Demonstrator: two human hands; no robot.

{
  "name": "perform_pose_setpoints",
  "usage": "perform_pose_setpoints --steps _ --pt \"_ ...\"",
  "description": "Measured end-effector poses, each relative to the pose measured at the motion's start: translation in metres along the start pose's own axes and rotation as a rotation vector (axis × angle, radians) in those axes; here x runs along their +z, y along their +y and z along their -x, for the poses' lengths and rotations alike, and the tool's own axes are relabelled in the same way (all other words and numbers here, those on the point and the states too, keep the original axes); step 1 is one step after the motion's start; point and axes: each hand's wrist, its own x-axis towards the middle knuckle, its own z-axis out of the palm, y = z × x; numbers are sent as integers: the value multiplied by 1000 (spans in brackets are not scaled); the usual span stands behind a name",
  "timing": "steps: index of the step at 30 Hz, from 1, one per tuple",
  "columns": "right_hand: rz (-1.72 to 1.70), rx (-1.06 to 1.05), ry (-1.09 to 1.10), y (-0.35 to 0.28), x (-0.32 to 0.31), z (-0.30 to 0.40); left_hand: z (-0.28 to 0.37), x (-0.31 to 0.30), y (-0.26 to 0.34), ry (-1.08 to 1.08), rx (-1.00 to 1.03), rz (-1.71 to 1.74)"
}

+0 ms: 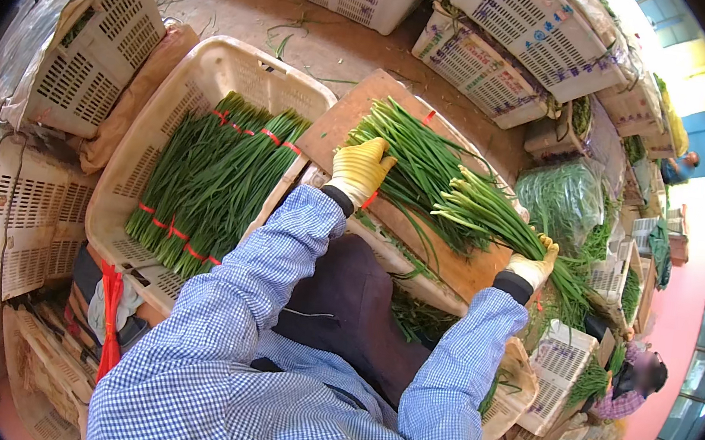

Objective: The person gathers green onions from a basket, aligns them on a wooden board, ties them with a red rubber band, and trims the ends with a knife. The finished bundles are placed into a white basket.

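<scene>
My right hand (535, 267), in a pale yellow glove, grips a bunch of green chives (490, 210) by its leafy part. The bunch's pale stem ends point left, and its leaves hang past the board's right side. My left hand (360, 167), in a yellow glove, is at the stem ends of a loose pile of chives (410, 142). Its fingers are bent against the pile; whether they hold any stems is hidden. That pile lies on a wooden board (330, 129). Red ties (429, 118) show at the board's edges.
At left, a plastic crate (215, 54) holds red-tied chive bundles (213, 184). Red strips (110, 316) hang by its near corner. Stacked crates (474, 64) stand beyond the floor strip (239, 8). Bagged greens (561, 195) sit at right. Another person (627, 388) handles greens farther right.
</scene>
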Motion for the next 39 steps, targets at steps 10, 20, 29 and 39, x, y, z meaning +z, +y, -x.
perform_pose_setpoints --steps 10,20,29,39 --pt "12 13 6 -1 -10 5 -6 27 -20 -32 63 -44" --pt "-7 14 24 7 0 6 -11 -18 -21 83 -562 1287" --pt "-14 12 -12 2 -9 -4 52 -25 -1 -992 102 615" --pt "-32 -38 62 -22 -22 -6 -43 -14 60 -421 648 -498"
